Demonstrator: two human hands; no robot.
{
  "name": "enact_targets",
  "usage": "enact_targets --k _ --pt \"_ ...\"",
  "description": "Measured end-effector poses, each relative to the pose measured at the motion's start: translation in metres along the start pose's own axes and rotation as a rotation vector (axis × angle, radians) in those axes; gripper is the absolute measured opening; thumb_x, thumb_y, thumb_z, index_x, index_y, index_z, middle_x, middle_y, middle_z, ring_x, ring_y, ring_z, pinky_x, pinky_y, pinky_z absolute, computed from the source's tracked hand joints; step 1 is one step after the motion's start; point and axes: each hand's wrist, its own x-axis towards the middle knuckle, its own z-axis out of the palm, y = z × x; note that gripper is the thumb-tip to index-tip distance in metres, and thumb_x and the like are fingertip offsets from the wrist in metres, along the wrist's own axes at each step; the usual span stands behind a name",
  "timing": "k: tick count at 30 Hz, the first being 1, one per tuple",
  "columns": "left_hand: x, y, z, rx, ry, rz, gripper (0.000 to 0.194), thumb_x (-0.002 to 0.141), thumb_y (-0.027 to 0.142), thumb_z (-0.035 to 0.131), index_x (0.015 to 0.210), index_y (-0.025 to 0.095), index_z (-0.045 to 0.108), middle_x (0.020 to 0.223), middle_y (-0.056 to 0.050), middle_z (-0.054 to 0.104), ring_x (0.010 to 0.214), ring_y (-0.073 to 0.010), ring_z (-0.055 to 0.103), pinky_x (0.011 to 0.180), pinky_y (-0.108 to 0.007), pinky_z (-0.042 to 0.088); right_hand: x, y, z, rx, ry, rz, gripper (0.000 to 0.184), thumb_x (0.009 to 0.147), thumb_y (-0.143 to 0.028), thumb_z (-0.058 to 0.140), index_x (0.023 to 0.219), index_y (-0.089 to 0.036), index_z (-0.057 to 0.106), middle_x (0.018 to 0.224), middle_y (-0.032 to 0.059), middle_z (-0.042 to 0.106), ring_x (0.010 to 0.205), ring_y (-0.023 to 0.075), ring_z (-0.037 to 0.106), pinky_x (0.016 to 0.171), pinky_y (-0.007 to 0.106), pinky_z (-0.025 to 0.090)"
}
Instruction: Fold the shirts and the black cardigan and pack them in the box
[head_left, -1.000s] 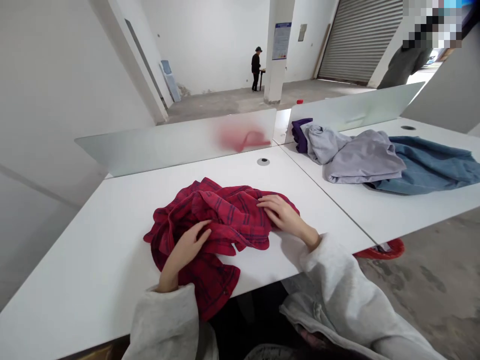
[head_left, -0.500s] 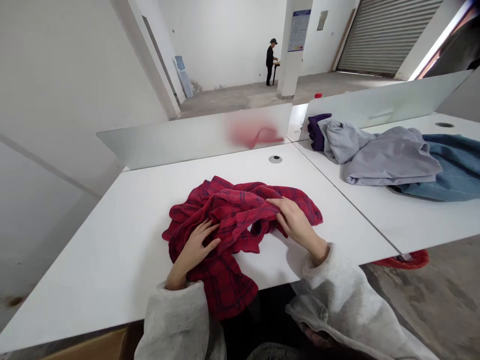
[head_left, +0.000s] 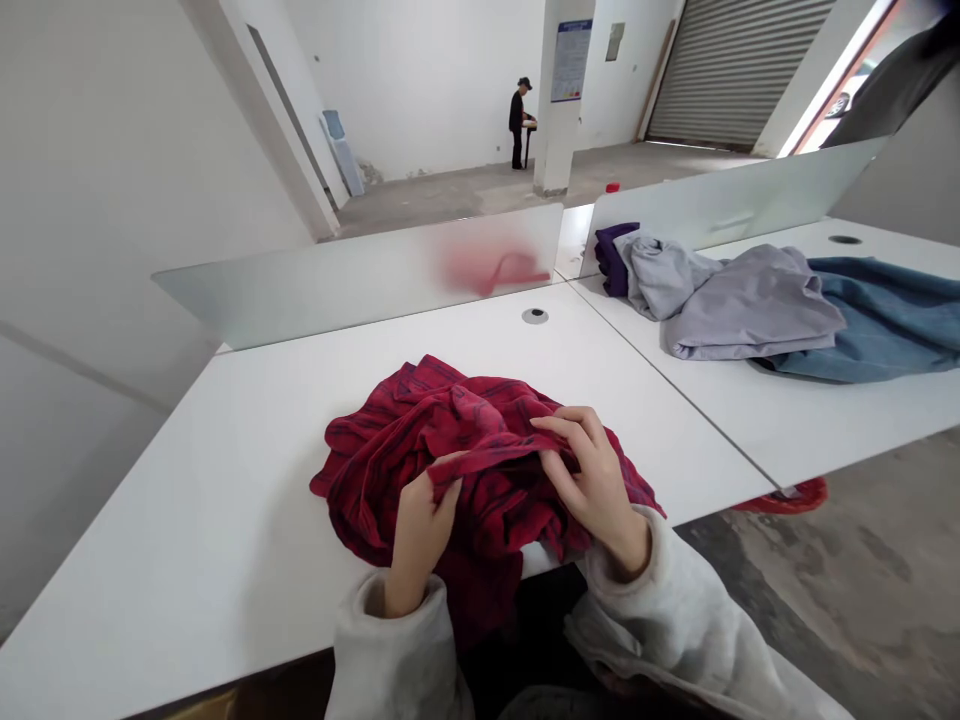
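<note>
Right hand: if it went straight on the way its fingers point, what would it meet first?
The right hand would likely meet the bunched folds of the red plaid cloth, a raised strip of which it holds; how high it sits above them is unclear.

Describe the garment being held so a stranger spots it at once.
Find the white desk along the left frosted divider. On it, a crumpled garment bunches, with a fold held by the left hand and right hand. Its red plaid sets it apart from the plain purple, grey and blue clothes on the right.
</note>
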Motion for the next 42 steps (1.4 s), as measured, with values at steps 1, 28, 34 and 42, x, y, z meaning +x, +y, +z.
enact_targets --k 1,28,34,42 --pt "-0.002 -0.001 -0.002 -0.048 0.036 -0.019 0.028 0.088 0.032 0.047 0.103 0.02 0.067 0.098 -0.005 0.072 0.092 -0.0208 0.067 0.086 -0.032 0.051 -0.009 -0.001 0.001 -0.017 -0.005 0.023 0.034 0.087 -0.018 0.05 0.119 -0.03 0.054 0.099 0.0079 0.055 0.094 0.024 0.056 0.078 0.043 0.051" --pt "-0.006 0.016 -0.048 0.07 -0.235 0.29 0.022 0.082 0.035 0.063 0.1 0.027 0.072 0.074 0.0 0.063 0.066 -0.0118 0.059 0.062 -0.02 0.048 -0.008 0.035 -0.058 1.11 -0.065 0.969 0.017 0.076 -0.037 0.069 0.081 -0.022 0.063 0.081 0.0004 0.067 0.075 0.0157 0.061 0.074 0.03 0.05" --pt "0.018 0.032 -0.076 0.236 0.31 0.314 0.014 0.081 0.033 0.064 0.089 0.024 0.072 0.073 0.003 0.065 0.065 -0.0125 0.058 0.062 -0.022 0.046 0.007 0.053 -0.082 0.812 -0.411 0.801 0.029 0.074 -0.039 0.074 0.085 -0.015 0.062 0.061 -0.0044 0.059 0.052 0.0065 0.05 0.05 0.018 0.039" --pt "0.07 0.065 -0.104 0.305 0.613 0.36 0.019 0.074 0.036 0.067 0.076 0.017 0.07 0.066 0.002 0.062 0.061 -0.0131 0.055 0.06 -0.025 0.042 0.03 0.04 -0.091 1.164 -0.655 0.75 0.056 0.075 -0.038 0.075 0.121 -0.02 0.048 0.08 -0.0018 0.066 0.067 0.009 0.062 0.062 0.02 0.049"
